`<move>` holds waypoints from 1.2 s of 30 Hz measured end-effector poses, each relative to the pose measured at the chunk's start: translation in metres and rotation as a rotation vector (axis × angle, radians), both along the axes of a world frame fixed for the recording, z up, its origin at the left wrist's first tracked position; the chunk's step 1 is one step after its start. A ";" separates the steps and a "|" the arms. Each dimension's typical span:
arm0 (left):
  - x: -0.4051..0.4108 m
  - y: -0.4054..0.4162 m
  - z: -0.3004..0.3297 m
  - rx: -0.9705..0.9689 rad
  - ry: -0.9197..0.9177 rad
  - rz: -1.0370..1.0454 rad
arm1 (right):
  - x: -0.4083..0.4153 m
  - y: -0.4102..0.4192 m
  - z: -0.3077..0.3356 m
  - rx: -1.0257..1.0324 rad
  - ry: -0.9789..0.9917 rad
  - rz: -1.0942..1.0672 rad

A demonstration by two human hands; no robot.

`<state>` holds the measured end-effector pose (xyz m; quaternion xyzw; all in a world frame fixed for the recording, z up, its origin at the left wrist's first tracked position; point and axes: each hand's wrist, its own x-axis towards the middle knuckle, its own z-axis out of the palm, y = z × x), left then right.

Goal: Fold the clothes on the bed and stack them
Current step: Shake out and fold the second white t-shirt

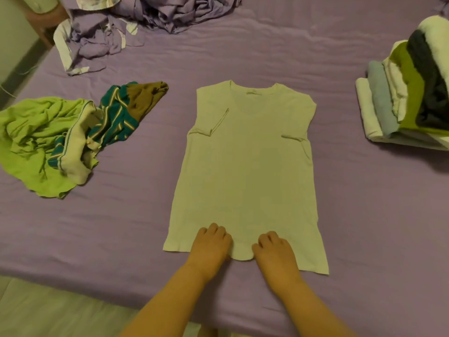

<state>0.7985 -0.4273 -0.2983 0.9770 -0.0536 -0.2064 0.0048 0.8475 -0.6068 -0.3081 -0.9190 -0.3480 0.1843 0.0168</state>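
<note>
Your left hand (211, 242) and right hand (273, 249) pinch the hem of the pale T-shirt (245, 161), spread flat at frame centre. Lift both evenly and carry the hem straight to the collar, keeping the tucked-in sleeves flat.

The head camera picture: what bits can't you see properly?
- Folded stack: head view, cut off by the right edge.
- Purple pile: cut off by the top edge.
- Fingertips of left hand and right hand: curled at the white shirt hem; grip unclear.
</note>
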 end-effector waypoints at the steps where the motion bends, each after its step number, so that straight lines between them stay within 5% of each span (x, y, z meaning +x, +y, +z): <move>1: 0.003 0.000 0.002 0.013 0.022 -0.012 | 0.003 0.001 0.003 -0.020 0.018 -0.008; 9: 0.028 -0.001 0.021 0.021 0.142 0.029 | 0.029 0.008 0.021 -0.032 0.027 0.057; 13: 0.043 0.013 0.025 -0.172 0.153 0.171 | 0.055 0.007 0.029 0.076 0.239 -0.134; 18: 0.084 0.040 0.033 -0.434 0.156 0.396 | 0.099 0.024 0.040 0.230 0.275 -0.379; 27: 0.208 0.117 0.063 -0.569 0.172 0.335 | 0.230 0.048 0.081 0.272 0.384 -0.306; 31: 0.257 0.147 0.068 -0.487 0.112 0.341 | 0.268 0.056 0.086 0.388 0.299 -0.529; 36: 0.297 0.163 0.058 -0.684 0.002 0.585 | 0.294 0.076 0.074 0.598 0.272 -0.845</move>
